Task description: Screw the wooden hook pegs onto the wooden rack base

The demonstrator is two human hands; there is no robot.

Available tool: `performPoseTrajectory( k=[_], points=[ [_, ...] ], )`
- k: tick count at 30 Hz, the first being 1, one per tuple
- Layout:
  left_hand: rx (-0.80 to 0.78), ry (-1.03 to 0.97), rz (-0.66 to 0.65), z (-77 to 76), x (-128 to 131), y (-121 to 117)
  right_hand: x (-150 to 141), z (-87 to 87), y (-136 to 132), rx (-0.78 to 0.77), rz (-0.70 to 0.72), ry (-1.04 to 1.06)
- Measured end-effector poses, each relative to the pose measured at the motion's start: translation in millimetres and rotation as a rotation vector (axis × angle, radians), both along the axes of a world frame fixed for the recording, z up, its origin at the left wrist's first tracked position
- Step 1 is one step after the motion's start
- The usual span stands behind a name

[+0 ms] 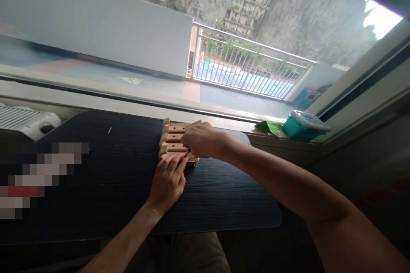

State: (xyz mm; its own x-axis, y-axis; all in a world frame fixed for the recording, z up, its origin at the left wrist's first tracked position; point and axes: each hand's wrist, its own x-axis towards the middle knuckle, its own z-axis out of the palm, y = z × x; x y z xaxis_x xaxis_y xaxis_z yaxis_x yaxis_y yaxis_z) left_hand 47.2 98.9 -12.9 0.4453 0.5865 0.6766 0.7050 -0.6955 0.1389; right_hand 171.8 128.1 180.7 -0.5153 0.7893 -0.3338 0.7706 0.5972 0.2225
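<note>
At the far left, a white slatted object (pixel 27 120) stands just beyond the edge of the dark table (pixel 128 204), and a small white scrap (pixel 109 129) lies on the tabletop. Farther right, the slatted wooden piece (pixel 174 137) rests on the table near its window-side edge, its pale slats dotted with dark holes and its left ends rounded.

The left hand (pixel 168 179) comes in from below, so the wooden piece lies directly beyond it, touching its fingertips. These bend over the nearest slat; whether they grip it or only press down, I cannot tell. The right hand (pixel 201 138) is over the right part of the same piece, covering several slat ends. Its fingers are curled closed around a thin dark tool (pixel 188 152), mostly hidden, whose short visible length is just beside the left fingertips.

Farther right, a green cloth (pixel 269 128) lies on the windowsill beside a lidded teal box (pixel 303 127).
</note>
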Motion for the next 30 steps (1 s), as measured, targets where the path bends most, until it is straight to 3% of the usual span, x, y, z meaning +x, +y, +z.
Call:
performPoseTrajectory(
  k=[7,14,24,30],
  points=[
    [0.003,0.002,0.002,0.2,0,0,3,-10.7,8,0.015,0.073,0.046],
    [-0.006,-0.005,0.001,-1.8,1,1,-7,-20.7,20,0.04,0.005,0.077],
    [-0.008,0.005,0.005,-0.1,0,0,4,-4.9,0,0.014,0.002,0.023],
    [0.01,0.006,0.008,0.1,1,0,3,-10.9,0,0.05,0.105,0.043]
  ],
)
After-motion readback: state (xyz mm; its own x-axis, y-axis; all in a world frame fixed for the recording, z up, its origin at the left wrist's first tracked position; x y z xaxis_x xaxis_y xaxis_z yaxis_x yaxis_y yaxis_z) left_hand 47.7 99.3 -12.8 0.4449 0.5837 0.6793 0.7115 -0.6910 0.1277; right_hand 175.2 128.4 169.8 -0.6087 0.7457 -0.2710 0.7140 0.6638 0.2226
